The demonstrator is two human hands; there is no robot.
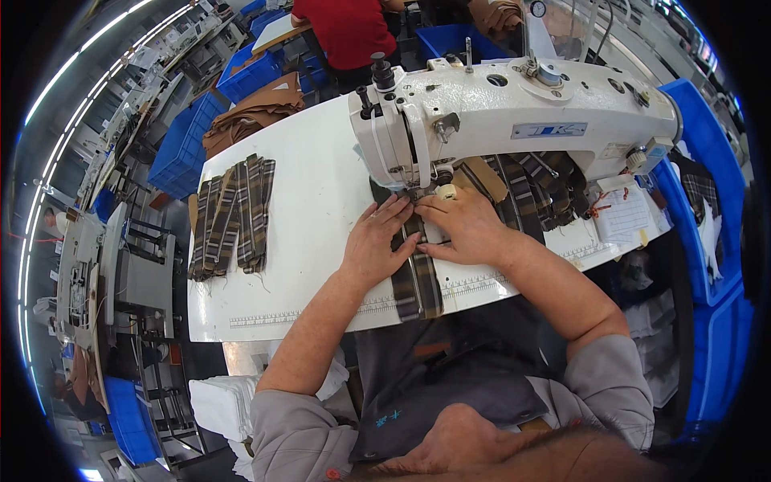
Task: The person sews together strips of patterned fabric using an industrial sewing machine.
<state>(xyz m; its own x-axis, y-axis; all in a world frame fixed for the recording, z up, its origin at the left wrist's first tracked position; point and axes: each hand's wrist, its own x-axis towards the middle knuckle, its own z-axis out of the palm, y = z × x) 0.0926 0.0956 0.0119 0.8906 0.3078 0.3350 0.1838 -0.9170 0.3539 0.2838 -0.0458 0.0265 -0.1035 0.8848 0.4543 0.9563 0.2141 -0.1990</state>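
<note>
A strip of dark brown and grey plaid cloth runs from under the needle area of a white sewing machine to the table's near edge. My left hand lies on its left side, fingers stretched toward the presser foot and thumb apart on the cloth. From the right, my right hand reaches over the strip, its fingers extended beside the foot and its thumb spread below them. Between the thumbs shows a thin dark thing I cannot make out. My fingers partly hide the stitching spot.
Plaid strips lie piled on the left of the white table. More plaid pieces lie beneath the machine arm, near a paper sheet. Blue bins stand at right. A person in red sits beyond.
</note>
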